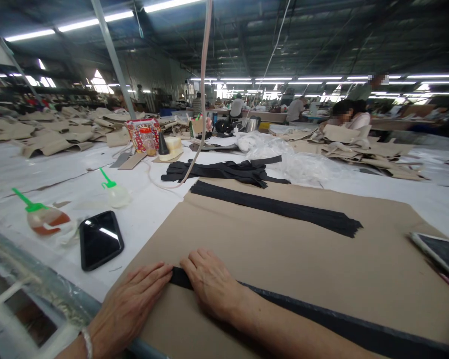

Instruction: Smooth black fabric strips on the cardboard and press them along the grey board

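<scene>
My left hand [134, 299] lies flat on the brown cardboard sheet [292, 264], its fingertips touching the end of a black fabric strip [344, 326]. Beside it my right hand [209, 281] presses flat on the same strip, fingers stretched out, with my forearm lying along the strip toward the lower right. A second long black strip [277, 207] rests across the far part of the cardboard. Behind that is a heap of black strips [224, 170] on the white table.
A black phone [99, 239] lies left of the cardboard, beside two glue bottles with green nozzles [45, 217] [114, 192]. A tablet [439, 254] sits at the right edge. A hose [202, 99] hangs from above. Plastic wrap [284, 157], cardboard stacks and other workers lie beyond.
</scene>
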Available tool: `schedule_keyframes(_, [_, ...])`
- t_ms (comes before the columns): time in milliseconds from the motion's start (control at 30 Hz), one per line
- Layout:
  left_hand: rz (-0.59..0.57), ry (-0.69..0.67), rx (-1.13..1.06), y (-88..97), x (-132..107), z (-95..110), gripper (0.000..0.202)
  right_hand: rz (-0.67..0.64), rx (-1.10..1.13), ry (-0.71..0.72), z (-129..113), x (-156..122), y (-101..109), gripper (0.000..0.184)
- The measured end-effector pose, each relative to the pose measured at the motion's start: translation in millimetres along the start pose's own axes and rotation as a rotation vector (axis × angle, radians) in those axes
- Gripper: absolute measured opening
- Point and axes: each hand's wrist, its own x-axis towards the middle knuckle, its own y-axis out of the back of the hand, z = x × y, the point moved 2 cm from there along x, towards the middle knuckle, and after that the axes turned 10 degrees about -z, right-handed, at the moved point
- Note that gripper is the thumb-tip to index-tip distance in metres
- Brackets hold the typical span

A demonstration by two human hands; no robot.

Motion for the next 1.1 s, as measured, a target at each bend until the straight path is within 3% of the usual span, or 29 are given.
schedule_keyframes(133, [-0.019,-0.012,-0.014,6.2,4,-2,0.04,-0.013,-0.086,0.097,7,-6,1,0.008])
schedule_keyframes(333, [-0.026,0.04,-0.077,10.8,13,0,0.037,-0.014,-0.132,0.178,14,-15,4,0.009])
schedule_keyframes(600, [-0.183,0.075,-0.126,9.9,26,8,0.05,0.001,-0.143,0.179,16,-23,4,0.011])
schedule_keyframes(1100, [-0.227,0.095,0.005,14.3,33,20,0.062,-0.056,-0.147,0.174,25,-50,19,0.013])
